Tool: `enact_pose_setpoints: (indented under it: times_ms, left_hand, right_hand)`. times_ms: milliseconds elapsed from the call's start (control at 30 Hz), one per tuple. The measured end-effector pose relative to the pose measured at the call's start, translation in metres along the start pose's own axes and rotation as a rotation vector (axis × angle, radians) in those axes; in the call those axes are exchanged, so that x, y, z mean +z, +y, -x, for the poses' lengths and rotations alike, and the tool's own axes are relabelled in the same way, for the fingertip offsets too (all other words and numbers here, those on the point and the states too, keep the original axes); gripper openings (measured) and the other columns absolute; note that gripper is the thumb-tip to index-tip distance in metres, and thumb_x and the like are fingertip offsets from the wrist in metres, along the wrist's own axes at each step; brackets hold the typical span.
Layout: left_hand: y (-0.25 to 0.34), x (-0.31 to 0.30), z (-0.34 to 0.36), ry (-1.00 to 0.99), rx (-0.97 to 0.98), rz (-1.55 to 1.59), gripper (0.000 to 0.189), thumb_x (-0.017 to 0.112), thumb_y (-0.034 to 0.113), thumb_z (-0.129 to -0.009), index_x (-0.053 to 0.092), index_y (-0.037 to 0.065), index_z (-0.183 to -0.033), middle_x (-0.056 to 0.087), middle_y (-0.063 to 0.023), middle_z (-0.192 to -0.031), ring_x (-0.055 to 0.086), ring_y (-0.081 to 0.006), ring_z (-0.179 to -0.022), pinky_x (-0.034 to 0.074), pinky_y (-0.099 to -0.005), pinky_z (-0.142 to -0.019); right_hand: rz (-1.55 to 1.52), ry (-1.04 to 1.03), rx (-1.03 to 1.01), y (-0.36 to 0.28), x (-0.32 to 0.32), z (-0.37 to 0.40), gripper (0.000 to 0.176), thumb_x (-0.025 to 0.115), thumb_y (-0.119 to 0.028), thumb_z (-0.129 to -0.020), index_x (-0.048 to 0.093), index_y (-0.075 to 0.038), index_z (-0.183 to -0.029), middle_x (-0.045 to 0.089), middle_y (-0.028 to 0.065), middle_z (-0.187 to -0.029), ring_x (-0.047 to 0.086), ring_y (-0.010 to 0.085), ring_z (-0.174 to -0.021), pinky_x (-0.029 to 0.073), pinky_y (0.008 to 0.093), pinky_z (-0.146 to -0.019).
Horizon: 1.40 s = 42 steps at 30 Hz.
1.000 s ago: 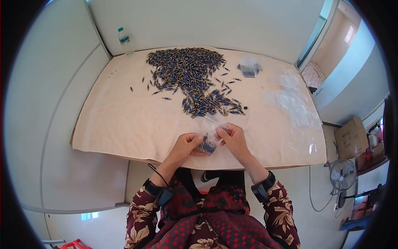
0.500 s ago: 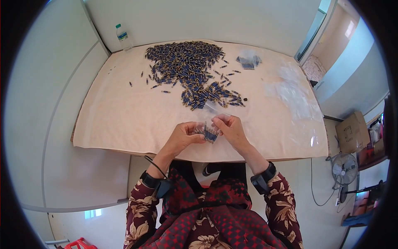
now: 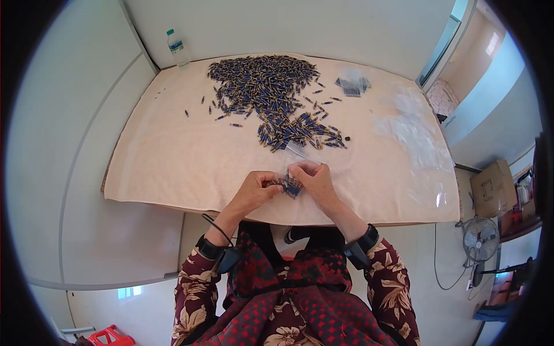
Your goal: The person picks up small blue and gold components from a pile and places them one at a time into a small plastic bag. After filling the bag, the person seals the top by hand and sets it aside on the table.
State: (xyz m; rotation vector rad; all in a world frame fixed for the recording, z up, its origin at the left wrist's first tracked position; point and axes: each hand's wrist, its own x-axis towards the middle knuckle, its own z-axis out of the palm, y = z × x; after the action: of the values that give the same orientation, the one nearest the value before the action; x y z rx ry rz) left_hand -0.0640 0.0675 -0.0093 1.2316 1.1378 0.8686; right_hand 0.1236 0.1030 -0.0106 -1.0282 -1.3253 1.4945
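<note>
Near the table's front edge, a small clear bag [image 3: 295, 151] with several dark blue and brass pieces [image 3: 293, 188] in its lower part is held between both hands. My left hand [image 3: 257, 190] pinches the bag's left side. At its right side, the thumb and fingers of my right hand [image 3: 314, 180] close on the bag, partly hiding the pieces. Just beyond the hands, a large heap of the same small blue and brass pieces [image 3: 259, 86] spreads over the cloth.
The pale cloth [image 3: 167, 167] covers the table. Filled bags [image 3: 352, 86] lie at the back right, above empty clear bags [image 3: 412, 135]. A bottle [image 3: 178, 48] stands at the back left. A small black object [image 3: 347, 138] lies beside the heap. A fan [image 3: 480, 237] stands beyond the right edge.
My right hand has moved slightly left along the bag, closer to my left hand. The whole view has shifted a little, with the table contents appearing further right.
</note>
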Motion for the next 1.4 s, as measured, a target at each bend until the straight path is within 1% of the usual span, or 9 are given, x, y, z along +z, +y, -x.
enact_pose_setpoints:
  times_ms: [367,500,633,767,867,1000,1133,1267,1400]
  left_hand:
    - [-0.011,-0.008,-0.013,-0.008,0.054,-0.156,0.011,0.063,-0.001,-0.079,0.065,0.000,-0.090,0.061,0.0029,-0.080,0.055,-0.0028,-0.072,0.044,-0.0182,-0.062]
    - [-0.013,-0.003,-0.014,0.010,0.109,-0.144,0.020,0.065,-0.002,-0.076,0.062,-0.001,-0.096,0.061,0.0023,-0.083,0.056,-0.0044,-0.074,0.046,-0.0195,-0.065]
    - [-0.013,0.007,-0.008,0.041,0.163,-0.129,0.032,0.070,0.003,-0.071,0.060,-0.001,-0.101,0.063,-0.0033,-0.081,0.058,-0.0091,-0.070,0.048,-0.0227,-0.066]
    - [0.003,0.019,0.000,0.133,0.160,-0.426,0.038,0.072,0.006,-0.069,0.057,-0.001,-0.103,0.065,-0.0092,-0.080,0.061,-0.0145,-0.070,0.049,-0.0269,-0.065]
    - [0.003,0.020,-0.001,0.161,0.155,-0.434,0.036,0.072,0.007,-0.069,0.056,-0.001,-0.100,0.064,-0.0129,-0.080,0.063,-0.0190,-0.070,0.050,-0.0302,-0.065]
    - [0.001,0.020,-0.004,0.147,0.125,-0.424,0.035,0.071,0.008,-0.068,0.056,0.000,-0.099,0.063,-0.0089,-0.082,0.059,-0.0154,-0.068,0.048,-0.0270,-0.064]
    - [-0.001,0.021,-0.005,0.169,0.201,-0.570,0.031,0.069,0.009,-0.068,0.056,-0.001,-0.094,0.062,-0.0106,-0.080,0.057,-0.0160,-0.066,0.046,-0.0282,-0.062]
    - [0.004,0.019,-0.004,0.131,0.169,-0.656,0.025,0.067,0.004,-0.068,0.057,-0.003,-0.090,0.063,-0.0129,-0.075,0.062,-0.0183,-0.068,0.049,-0.0302,-0.062]
    - [0.011,0.010,-0.004,0.110,0.110,-0.569,0.022,0.068,0.004,-0.068,0.059,-0.003,-0.087,0.063,-0.0116,-0.073,0.063,-0.0169,-0.069,0.048,-0.0287,-0.062]
  right_hand:
    - [0.028,-0.037,-0.016,0.006,0.005,-0.001,0.014,0.069,-0.013,-0.079,0.067,0.001,-0.080,0.065,0.0010,-0.072,0.056,0.0053,-0.063,0.046,0.0210,-0.058]
    - [0.091,-0.049,-0.070,0.012,0.002,0.000,0.012,0.069,-0.011,-0.078,0.065,0.000,-0.078,0.064,0.0010,-0.071,0.056,0.0054,-0.064,0.045,0.0210,-0.058]
    - [0.118,-0.027,-0.106,0.012,0.001,0.002,0.011,0.069,-0.010,-0.078,0.064,-0.001,-0.077,0.064,0.0012,-0.071,0.056,0.0053,-0.065,0.045,0.0210,-0.058]
    - [0.113,-0.011,-0.111,0.010,0.003,0.003,0.010,0.069,-0.010,-0.078,0.064,-0.001,-0.078,0.064,0.0014,-0.072,0.056,0.0051,-0.065,0.045,0.0209,-0.057]
    - [0.102,0.000,-0.114,0.012,0.002,0.003,0.010,0.069,-0.010,-0.078,0.064,-0.001,-0.078,0.064,0.0016,-0.072,0.056,0.0049,-0.065,0.045,0.0210,-0.057]
    - [0.142,-0.015,-0.125,0.019,-0.001,0.001,0.011,0.069,-0.010,-0.078,0.065,0.000,-0.080,0.065,0.0021,-0.073,0.056,0.0052,-0.066,0.045,0.0211,-0.058]
    - [0.149,0.052,-0.192,0.025,0.001,0.000,0.013,0.069,-0.011,-0.078,0.065,0.001,-0.084,0.065,0.0023,-0.075,0.057,0.0055,-0.067,0.046,0.0215,-0.059]
    - [0.167,-0.020,-0.182,0.024,-0.002,0.001,0.015,0.068,-0.010,-0.078,0.066,0.002,-0.086,0.066,0.0031,-0.076,0.057,0.0061,-0.067,0.047,0.0218,-0.061]
    - [0.065,-0.043,-0.129,0.023,-0.002,0.003,0.013,0.068,-0.008,-0.078,0.066,0.002,-0.086,0.066,0.0040,-0.075,0.057,0.0060,-0.067,0.046,0.0219,-0.060]
